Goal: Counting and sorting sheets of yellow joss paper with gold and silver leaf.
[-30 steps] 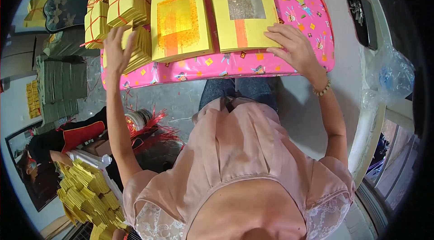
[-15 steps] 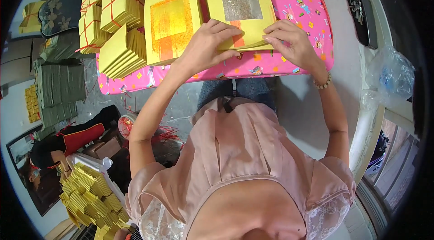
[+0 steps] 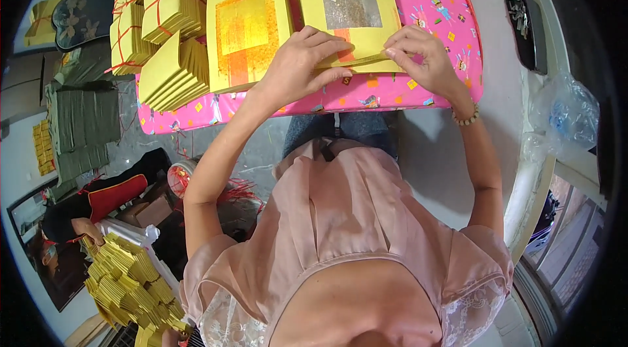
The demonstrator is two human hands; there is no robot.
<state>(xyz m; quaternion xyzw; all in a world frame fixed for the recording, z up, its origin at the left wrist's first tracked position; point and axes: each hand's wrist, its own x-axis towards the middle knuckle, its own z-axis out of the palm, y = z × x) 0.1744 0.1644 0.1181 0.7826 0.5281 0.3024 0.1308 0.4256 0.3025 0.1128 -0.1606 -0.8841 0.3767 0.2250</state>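
A stack of yellow paper sheets (image 3: 383,39) lies in front of me, the top one bearing a silver square (image 3: 351,3) and an orange stripe. My left hand (image 3: 304,62) rests on its near left part, fingers stretched over the paper and thumb apart near the front edge. At the near right corner, my right hand (image 3: 422,59) pinches the edge of the paper between thumb and fingers. A narrow gap shows between the layers there. Left of this stack is another yellow stack (image 3: 284,13) with a gold square framed in orange.
Bundles of folded yellow paper (image 3: 173,10) tied with red string crowd the left of the pink patterned table (image 3: 451,72). A black pouch with keys (image 3: 523,26) lies on the right ledge. At lower left, another person's hand (image 3: 90,232) touches a yellow paper pile (image 3: 131,281).
My right hand has shifted slightly right with the paper edge, and the gap at the near corner is wider. My left hand stays nearly in place.
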